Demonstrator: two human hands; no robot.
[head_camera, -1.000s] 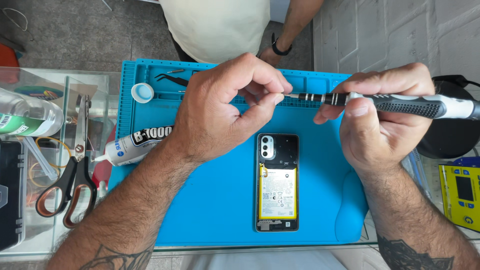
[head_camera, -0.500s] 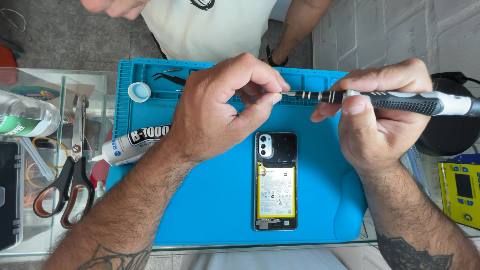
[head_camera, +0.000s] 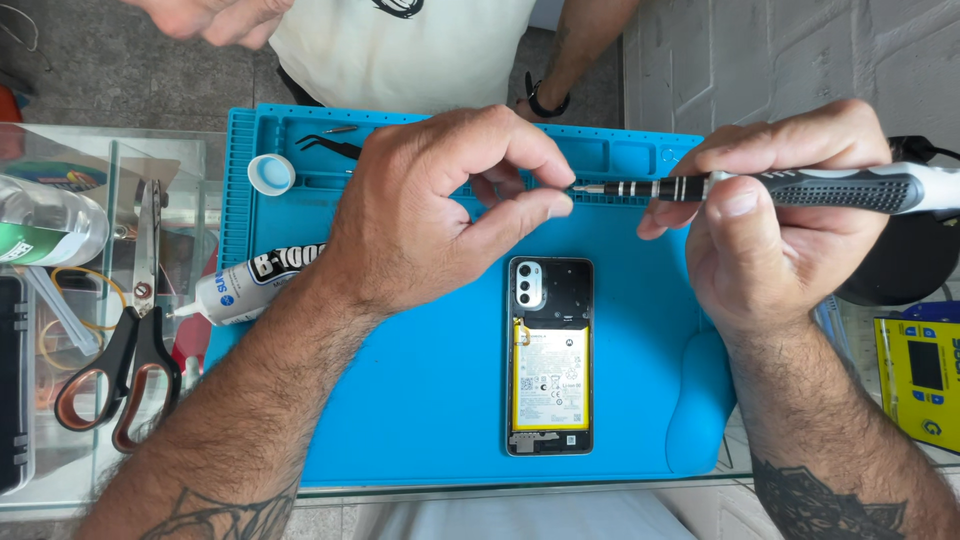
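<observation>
My right hand (head_camera: 775, 215) grips a precision screwdriver (head_camera: 800, 188) with a black and white handle, held level above the blue work mat (head_camera: 420, 400). My left hand (head_camera: 440, 215) pinches at the screwdriver's metal tip with thumb and forefinger; whatever is between the fingers is too small to make out. Below both hands lies an opened phone (head_camera: 549, 357), back cover off, showing its yellow battery and camera module.
A glue tube (head_camera: 240, 290), a white cap (head_camera: 271, 174) and black tweezers (head_camera: 330, 146) lie on the mat's left and top. Scissors (head_camera: 130, 340) rest on the glass table at left. A yellow device (head_camera: 925, 380) sits at right. Another person stands across the table.
My hands have shifted slightly; the left fingers stay at the screwdriver tip. The other person's hand has come into view at top left.
</observation>
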